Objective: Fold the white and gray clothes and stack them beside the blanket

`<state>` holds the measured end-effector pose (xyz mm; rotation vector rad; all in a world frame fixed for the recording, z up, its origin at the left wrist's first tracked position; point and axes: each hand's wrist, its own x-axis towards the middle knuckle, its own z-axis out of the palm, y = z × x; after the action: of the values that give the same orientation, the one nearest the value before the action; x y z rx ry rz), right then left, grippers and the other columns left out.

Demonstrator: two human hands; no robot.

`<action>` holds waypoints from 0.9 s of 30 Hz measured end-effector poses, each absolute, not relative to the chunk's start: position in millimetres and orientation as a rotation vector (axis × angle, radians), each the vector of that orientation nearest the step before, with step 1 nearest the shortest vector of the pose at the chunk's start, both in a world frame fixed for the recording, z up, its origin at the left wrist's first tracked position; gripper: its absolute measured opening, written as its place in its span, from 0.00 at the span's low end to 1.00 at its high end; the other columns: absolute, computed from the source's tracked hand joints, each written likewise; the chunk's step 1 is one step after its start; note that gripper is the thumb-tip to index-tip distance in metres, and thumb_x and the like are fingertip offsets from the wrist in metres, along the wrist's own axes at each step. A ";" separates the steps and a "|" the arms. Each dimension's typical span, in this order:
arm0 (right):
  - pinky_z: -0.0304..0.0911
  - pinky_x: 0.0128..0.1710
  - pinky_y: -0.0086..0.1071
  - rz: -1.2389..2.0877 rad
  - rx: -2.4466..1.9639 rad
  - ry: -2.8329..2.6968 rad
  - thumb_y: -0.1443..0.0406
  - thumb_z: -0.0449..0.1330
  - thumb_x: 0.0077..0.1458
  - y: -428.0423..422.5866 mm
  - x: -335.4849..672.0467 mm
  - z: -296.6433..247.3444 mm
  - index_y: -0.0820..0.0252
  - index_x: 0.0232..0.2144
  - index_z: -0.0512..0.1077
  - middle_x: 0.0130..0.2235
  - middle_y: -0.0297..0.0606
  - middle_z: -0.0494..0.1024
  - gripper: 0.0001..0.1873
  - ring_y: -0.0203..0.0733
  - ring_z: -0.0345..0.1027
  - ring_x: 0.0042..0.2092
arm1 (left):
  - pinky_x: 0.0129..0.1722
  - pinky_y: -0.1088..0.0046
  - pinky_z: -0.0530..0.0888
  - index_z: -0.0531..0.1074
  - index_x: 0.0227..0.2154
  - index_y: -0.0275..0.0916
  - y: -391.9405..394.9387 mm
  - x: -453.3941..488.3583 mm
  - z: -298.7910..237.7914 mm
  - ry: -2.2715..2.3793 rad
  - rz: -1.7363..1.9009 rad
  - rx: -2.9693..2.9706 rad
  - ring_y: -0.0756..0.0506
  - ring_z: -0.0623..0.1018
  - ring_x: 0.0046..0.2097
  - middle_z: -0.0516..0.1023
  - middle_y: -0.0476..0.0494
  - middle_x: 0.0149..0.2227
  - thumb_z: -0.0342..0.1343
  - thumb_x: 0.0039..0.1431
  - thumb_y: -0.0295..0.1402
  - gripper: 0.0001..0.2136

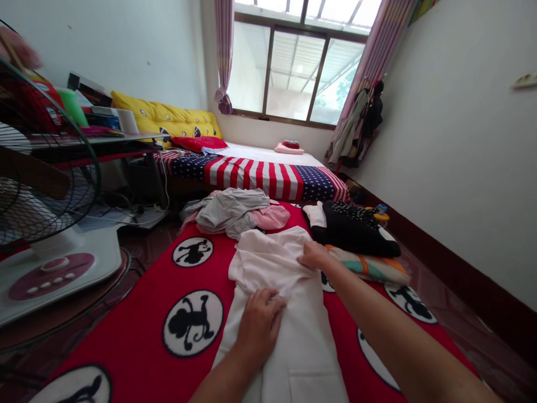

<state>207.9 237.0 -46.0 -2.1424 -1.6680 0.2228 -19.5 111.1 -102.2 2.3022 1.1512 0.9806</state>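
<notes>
A white garment (308, 330) lies lengthwise on a red blanket (142, 319) printed with monkey figures. Its far part is folded over and wrinkled, and a pocket-like seam shows near the bottom of the view. My left hand (260, 322) rests flat on the middle of the cloth, fingers stretched forward and slightly apart. Farther off, my right hand (314, 255) pinches the garment's right edge near the folded part, its fingers closed on the fabric. What kind of garment it is I cannot tell for certain.
Grey and pink clothes (235, 212) lie heaped beyond the garment. Folded black clothes (352, 229) sit at the right, on a multicoloured folded cloth (369, 264). An electric fan (59, 263) stands at left beside a cluttered desk (138, 137). A bed (255, 173) stands under the window.
</notes>
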 end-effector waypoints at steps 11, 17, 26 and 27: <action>0.71 0.28 0.34 0.632 -1.721 -0.969 0.67 0.62 0.44 242.0 207.2 -63.4 0.59 0.22 0.63 0.22 0.38 0.74 0.08 0.43 0.74 0.27 | 0.50 0.58 0.67 0.73 0.38 0.43 110.6 -19.3 -102.1 1.153 0.970 2.309 0.40 0.70 0.49 0.72 0.43 0.45 0.53 0.55 0.23 0.11; 0.69 0.40 0.39 0.580 -1.541 -1.025 0.66 0.65 0.35 227.2 178.0 -70.8 0.59 0.30 0.70 0.35 0.39 0.77 0.14 0.47 0.73 0.40 | 0.50 0.57 0.68 0.73 0.38 0.43 112.4 -19.3 -104.4 1.126 1.023 2.283 0.40 0.71 0.49 0.72 0.42 0.45 0.53 0.55 0.22 0.11; 0.65 0.30 0.33 0.587 -1.486 -1.202 0.58 0.58 0.47 175.6 119.4 -96.0 0.60 0.28 0.72 0.24 0.36 0.75 0.11 0.42 0.69 0.27 | 0.52 0.62 0.69 0.71 0.45 0.42 118.5 -30.3 -105.2 1.221 1.418 1.994 0.42 0.71 0.52 0.70 0.41 0.48 0.49 0.57 0.22 0.16; 0.65 0.30 0.33 0.598 -1.465 -1.132 0.57 0.59 0.47 174.3 118.5 -100.8 0.60 0.30 0.71 0.25 0.36 0.76 0.12 0.42 0.70 0.27 | 0.53 0.61 0.68 0.71 0.46 0.41 120.7 -32.7 -104.6 1.252 1.453 1.990 0.42 0.70 0.53 0.70 0.40 0.48 0.49 0.57 0.22 0.16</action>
<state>118.5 174.3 -100.8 -1.4654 -1.1315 0.5982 -32.7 120.7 -104.6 1.9897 1.2523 1.4533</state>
